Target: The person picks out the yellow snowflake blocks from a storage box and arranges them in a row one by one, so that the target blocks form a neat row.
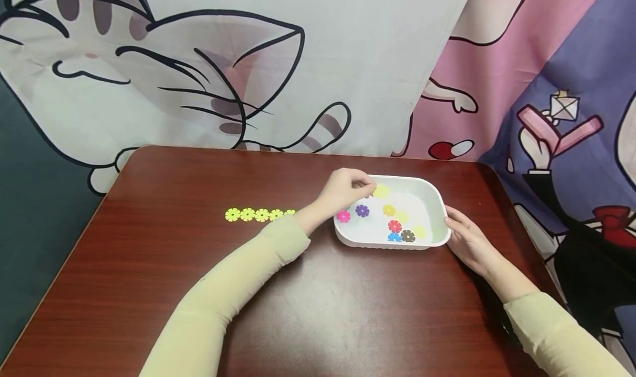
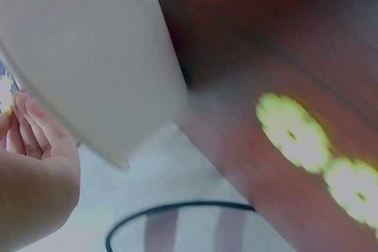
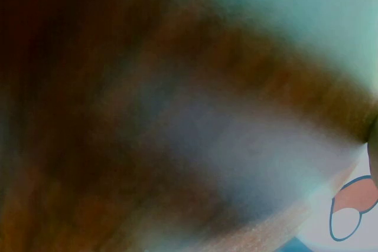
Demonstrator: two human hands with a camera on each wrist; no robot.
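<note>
Head view shows a row of yellow flower-shaped pieces point(image 1: 261, 215) left of the left hand point(image 1: 345, 189), which arches over a white rectangular plastic tray point(image 1: 367, 243) of multicoloured flower-shaped pieces point(image 1: 395, 226), fingertips pinched; the right hand point(image 1: 472, 244) touches the tray's right end, its grip unclear. Left wrist view better shows a yellow bit point(image 2: 9, 111) between the left fingertips.

From the head I am looking forward and down across the counter point(image 1: 323, 311). The left wrist camera is facing the tray point(image 2: 88, 57) up close, sharing it and some yellow flowers point(image 2: 307, 140) with that view; the right is staring into near blur.
</note>
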